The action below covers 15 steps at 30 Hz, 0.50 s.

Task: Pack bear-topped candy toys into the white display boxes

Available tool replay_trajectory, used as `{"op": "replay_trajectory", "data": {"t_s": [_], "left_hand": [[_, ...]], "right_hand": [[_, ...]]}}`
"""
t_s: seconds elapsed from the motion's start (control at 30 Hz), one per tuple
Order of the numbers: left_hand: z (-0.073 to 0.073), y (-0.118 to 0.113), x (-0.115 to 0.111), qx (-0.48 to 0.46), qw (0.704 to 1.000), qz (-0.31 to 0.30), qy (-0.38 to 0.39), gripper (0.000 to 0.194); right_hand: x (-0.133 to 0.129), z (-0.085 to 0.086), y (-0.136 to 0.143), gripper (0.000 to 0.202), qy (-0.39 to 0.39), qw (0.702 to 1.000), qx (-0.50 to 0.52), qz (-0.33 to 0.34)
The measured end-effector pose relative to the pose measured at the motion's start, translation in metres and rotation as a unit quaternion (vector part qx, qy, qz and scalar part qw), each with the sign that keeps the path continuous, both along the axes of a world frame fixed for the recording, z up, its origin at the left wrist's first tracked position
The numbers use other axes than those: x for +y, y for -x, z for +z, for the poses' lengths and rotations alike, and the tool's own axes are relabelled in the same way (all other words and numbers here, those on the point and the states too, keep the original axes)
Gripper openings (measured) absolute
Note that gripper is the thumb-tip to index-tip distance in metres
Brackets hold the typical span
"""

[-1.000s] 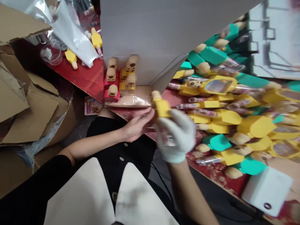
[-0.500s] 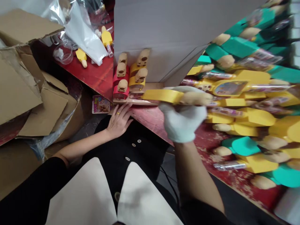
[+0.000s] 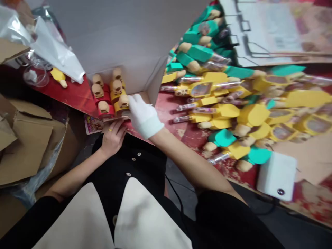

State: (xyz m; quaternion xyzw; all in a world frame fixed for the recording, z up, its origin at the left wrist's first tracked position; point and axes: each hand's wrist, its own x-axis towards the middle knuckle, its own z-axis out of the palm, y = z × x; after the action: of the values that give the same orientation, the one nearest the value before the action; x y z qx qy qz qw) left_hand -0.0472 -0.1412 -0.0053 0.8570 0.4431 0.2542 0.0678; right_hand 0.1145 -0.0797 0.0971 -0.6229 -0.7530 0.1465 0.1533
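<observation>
My right hand [image 3: 144, 116], in a white glove, is inside the near part of an open carton [image 3: 141, 90]. Its fingers are closed at a yellow toy with a bear head [image 3: 123, 101], which stands at the front of a row of yellow ones. Beside that row are red toys with bear heads [image 3: 103, 107]. My bare left hand [image 3: 113, 136], with a ring on one finger, lies against the carton's front edge, fingers stretched out and holding nothing. The glove hides part of the front yellow toy.
Many yellow and green toys [image 3: 225, 116] lie heaped on the red table at right, near a white device [image 3: 277, 175]. Torn cardboard [image 3: 28, 141] stands at left. Plastic bags [image 3: 55, 48], a clear cup [image 3: 36, 75] and a yellow toy [image 3: 58, 76] lie at back left.
My right hand has carried a yellow toy leftward from beside the heap into the carton, to the front of the yellow row. My left hand remains at the carton's edge. The view has swung right.
</observation>
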Motion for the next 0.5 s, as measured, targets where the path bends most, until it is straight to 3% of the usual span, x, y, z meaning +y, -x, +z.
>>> {"op": "replay_trajectory", "data": {"t_s": [0.07,0.13,0.17,0.23,0.3,0.33,0.4,0.5], "left_hand": [[0.002,0.005,0.006,-0.002,1.000,-0.014,0.000,0.032],[0.004,0.011,0.011,0.003,1.000,-0.023,-0.009,0.032],[0.005,0.014,0.013,0.006,1.000,-0.025,-0.015,0.032],[0.007,0.016,0.014,0.003,0.999,-0.022,-0.023,0.032],[0.011,0.011,0.010,-0.022,0.999,-0.001,-0.023,0.030],[0.013,0.005,0.006,-0.043,0.999,0.011,-0.021,0.029],[0.018,-0.012,-0.005,-0.086,0.996,0.010,-0.003,0.026],[0.022,-0.047,-0.019,-0.162,0.981,-0.061,0.083,0.025]], "right_hand": [[-0.005,-0.007,-0.011,0.029,-0.049,0.998,0.021,0.018],[-0.020,-0.019,-0.045,0.033,-0.140,0.988,0.064,-0.020],[-0.032,-0.026,-0.069,0.034,-0.184,0.977,0.076,-0.073],[-0.062,-0.044,-0.122,0.033,-0.228,0.941,0.067,-0.241],[-0.094,-0.066,-0.172,0.041,-0.167,0.889,0.024,-0.425],[-0.106,-0.076,-0.192,0.049,-0.130,0.868,0.003,-0.479],[-0.120,-0.094,-0.218,0.052,-0.094,0.845,-0.021,-0.526],[-0.119,-0.105,-0.224,0.033,-0.109,0.852,0.015,-0.512]]}}
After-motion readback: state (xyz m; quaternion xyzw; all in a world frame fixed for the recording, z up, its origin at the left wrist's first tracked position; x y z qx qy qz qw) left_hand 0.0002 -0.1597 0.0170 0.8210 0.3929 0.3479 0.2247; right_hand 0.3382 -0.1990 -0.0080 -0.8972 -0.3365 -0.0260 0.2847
